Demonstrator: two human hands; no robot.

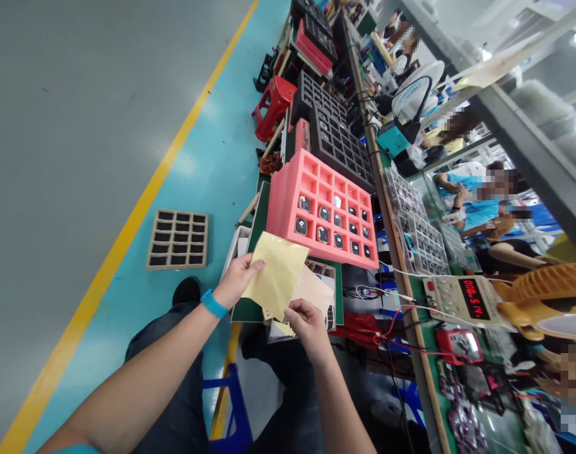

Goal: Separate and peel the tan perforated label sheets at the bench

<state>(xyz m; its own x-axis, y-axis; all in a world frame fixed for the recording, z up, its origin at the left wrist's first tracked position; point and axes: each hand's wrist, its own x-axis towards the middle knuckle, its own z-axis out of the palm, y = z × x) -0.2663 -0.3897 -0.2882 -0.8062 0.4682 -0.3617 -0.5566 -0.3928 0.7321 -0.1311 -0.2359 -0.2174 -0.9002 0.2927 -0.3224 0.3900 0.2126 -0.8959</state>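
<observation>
Single head-worn view, tilted sideways, looking forward and down past both forearms, close on the hands, the table (413, 328) running away up the frame, floor (79, 126) at left, co-workers far off at right

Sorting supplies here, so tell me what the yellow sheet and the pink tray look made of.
Yellow sheet: looks like thin paper or film with a matte, pale finish; it bends softly between the left hand and right hand.
Pink tray: probably moulded foam; thick, soft-edged walls between its compartments and no gloss.
</observation>
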